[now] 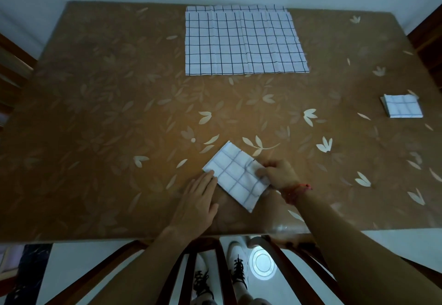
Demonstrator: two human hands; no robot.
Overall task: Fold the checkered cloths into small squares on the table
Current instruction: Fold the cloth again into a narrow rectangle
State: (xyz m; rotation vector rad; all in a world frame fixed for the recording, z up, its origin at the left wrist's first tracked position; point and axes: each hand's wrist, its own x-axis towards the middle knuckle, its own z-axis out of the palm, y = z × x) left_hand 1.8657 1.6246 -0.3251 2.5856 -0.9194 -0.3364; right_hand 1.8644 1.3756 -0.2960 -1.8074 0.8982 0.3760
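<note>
A small folded white checkered cloth (pixel 235 175) lies tilted on the brown leaf-patterned table (pixel 107 113), near the front edge. My left hand (pixel 199 199) rests flat with straight fingers touching the cloth's left edge. My right hand (pixel 278 173) pinches the cloth's right corner between curled fingers and thumb. Spread flat at the far side is a large stack of checkered cloths (pixel 241 41). At the right, a folded small square of checkered cloth (pixel 403 108) sits by itself.
Wooden chairs stand at the left (pixel 12 65), at the far right (pixel 428 41) and in front of me under the table edge (pixel 215 269). The table's near edge runs just below my hands. My feet show on the pale floor below.
</note>
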